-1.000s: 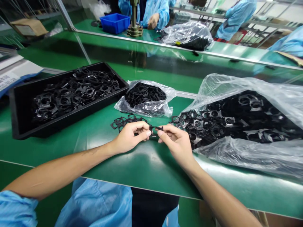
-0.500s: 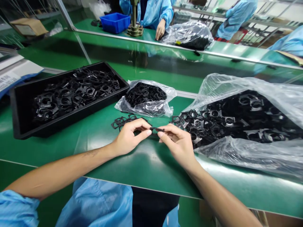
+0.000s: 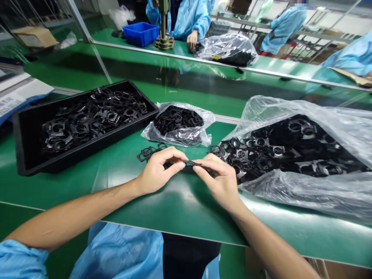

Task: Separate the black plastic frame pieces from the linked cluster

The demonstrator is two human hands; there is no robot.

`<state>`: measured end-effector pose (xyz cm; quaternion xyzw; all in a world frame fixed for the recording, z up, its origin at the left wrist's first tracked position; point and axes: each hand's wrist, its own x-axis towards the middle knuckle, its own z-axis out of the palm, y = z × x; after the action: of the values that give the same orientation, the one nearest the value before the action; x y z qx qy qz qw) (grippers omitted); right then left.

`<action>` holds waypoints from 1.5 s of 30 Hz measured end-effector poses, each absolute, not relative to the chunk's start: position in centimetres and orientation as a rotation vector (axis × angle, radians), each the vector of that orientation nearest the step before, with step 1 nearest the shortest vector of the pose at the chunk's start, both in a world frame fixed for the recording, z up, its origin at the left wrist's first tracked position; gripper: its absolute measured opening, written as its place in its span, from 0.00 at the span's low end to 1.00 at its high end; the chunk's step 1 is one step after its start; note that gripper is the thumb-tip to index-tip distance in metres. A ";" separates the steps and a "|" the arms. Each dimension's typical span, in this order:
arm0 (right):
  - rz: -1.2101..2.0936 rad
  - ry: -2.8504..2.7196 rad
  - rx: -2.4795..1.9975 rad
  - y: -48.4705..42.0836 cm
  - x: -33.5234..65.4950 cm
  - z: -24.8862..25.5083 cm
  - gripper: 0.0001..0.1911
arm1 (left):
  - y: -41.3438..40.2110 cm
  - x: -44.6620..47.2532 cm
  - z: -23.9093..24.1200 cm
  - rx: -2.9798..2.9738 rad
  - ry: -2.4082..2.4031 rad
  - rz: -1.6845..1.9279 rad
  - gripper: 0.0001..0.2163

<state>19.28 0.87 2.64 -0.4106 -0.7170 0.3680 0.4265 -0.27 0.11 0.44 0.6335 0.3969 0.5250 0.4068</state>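
My left hand [image 3: 158, 170] and my right hand [image 3: 219, 176] meet over the green table [image 3: 180, 201], both pinching one small black plastic part [image 3: 189, 163] between thumbs and fingertips. Just behind my left hand lies a loose cluster of flat black rings [image 3: 148, 152]. A small clear bag of black parts [image 3: 178, 124] sits beyond the hands. To the right a large clear bag [image 3: 305, 151] spills black square frames toward my right hand. A black tray [image 3: 29, 162] with several finished parts stands at the left.
A metal rail [image 3: 232, 66] splits the green belt from the far bench. There, other people in blue coats work by a blue bin [image 3: 141, 33], a press stand [image 3: 164, 38] and another bag of parts [image 3: 229, 48]. Papers [image 3: 17, 93] lie at the far left.
Both hands stay together on the small black part, turning it slightly flatter. The view has tipped a little, so everything sits lower. A co-worker's hand across the table has shifted.
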 end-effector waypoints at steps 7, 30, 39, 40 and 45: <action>0.995 -1.706 -1.071 0.9 19.1 2.3 0.05 | 0.2 0.0 0.0 1.438 0.991 1.276 0.05; 1.228 -1.594 -1.115 1.2 18.7 2.3 0.13 | 0.8 -0.3 -0.1 1.232 0.910 1.126 0.12; 1.741 -1.255 -1.015 1.7 18.8 2.4 0.19 | 1.0 -0.3 0.7 1.157 0.809 1.027 0.17; 1.738 -1.260 -1.017 1.6 18.8 2.4 0.19 | 1.0 -0.3 0.7 1.160 0.813 1.019 0.17; 1.460 -1.448 -1.127 1.5 18.9 2.7 0.20 | 0.9 -0.2 0.6 1.164 0.863 1.045 0.19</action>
<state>18.94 1.52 2.66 -0.4430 -0.5690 0.5739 0.3881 -0.20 0.87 0.59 0.5076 0.3763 0.4559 0.6268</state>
